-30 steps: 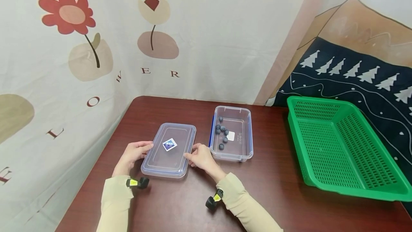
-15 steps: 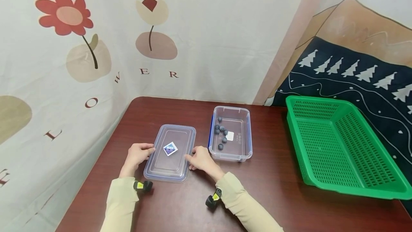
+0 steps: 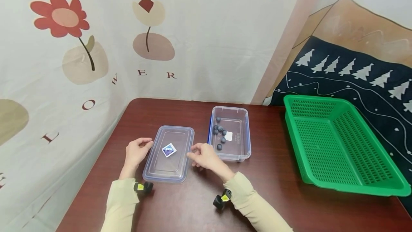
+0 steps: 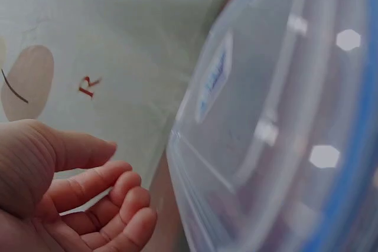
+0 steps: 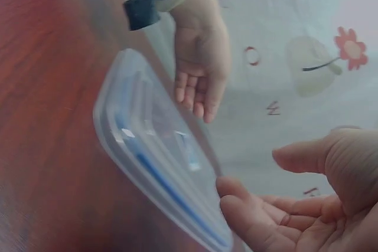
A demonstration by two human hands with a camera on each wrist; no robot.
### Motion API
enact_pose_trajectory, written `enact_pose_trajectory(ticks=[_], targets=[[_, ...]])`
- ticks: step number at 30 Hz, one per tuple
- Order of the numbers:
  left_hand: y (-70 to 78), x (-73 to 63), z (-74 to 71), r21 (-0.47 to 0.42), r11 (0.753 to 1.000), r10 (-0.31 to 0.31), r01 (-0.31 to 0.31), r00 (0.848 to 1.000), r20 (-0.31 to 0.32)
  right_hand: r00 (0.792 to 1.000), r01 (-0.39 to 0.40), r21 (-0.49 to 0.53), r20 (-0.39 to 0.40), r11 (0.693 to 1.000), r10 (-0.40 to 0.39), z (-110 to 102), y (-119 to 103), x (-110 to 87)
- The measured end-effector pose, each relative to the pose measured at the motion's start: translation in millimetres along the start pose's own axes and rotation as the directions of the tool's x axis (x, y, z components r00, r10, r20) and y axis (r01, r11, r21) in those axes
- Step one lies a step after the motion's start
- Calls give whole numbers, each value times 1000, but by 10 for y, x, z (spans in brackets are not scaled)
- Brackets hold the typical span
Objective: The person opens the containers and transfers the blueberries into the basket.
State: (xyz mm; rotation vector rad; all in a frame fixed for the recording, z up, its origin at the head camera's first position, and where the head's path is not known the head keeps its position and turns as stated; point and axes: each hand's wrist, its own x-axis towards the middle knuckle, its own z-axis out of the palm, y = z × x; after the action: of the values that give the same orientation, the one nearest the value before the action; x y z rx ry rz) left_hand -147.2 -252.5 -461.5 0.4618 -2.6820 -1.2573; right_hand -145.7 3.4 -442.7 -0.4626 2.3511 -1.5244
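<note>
A clear rectangular plastic lid (image 3: 177, 164) with a blue seal line and a diamond-shaped sticker (image 3: 169, 150) lies on the table. At its left side is my left hand (image 3: 135, 154), empty, with fingers loosely bent; the left wrist view shows a gap between its fingertips and the lid. My right hand (image 3: 207, 157) is by the opposite side, thumb and fingers parted and holding nothing. Just beyond it stands an uncovered clear plastic container (image 3: 239, 149) with a blue flap along its left side. Several blueberries (image 3: 220, 129) sit inside, mostly toward the left.
A large green plastic basket (image 3: 344, 153) with slotted walls occupies the right of the dark red wooden table (image 3: 267, 189). Printed fabric (image 3: 206, 46) hangs behind the table and along its left side.
The lid has shifted slightly toward me and lies on the table. Both hands have let go of it, the right hand drawing off to the right. The container has stayed put.
</note>
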Motion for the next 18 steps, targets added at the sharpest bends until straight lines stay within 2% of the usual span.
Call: enact_pose_trajectory(ticks=[5, 9, 15, 18], targets=[[136, 36, 55, -167, 986, 2, -1, 1000, 11, 997, 69, 148, -41, 987, -63, -254, -38, 7], [255, 52, 113, -274, 962, 15, -4, 999, 36, 991, 108, 177, -103, 978, -91, -461, -40, 38], [396, 78, 229, -406, 914, 55, -17, 995, 82, 976, 104, 186, -206, 977, -65, -717, 45, 83], [473, 81, 305, -442, 897, 84, -30, 991, 102, 969, 94, 213, -244, 973, -41, -799, 103, 104]])
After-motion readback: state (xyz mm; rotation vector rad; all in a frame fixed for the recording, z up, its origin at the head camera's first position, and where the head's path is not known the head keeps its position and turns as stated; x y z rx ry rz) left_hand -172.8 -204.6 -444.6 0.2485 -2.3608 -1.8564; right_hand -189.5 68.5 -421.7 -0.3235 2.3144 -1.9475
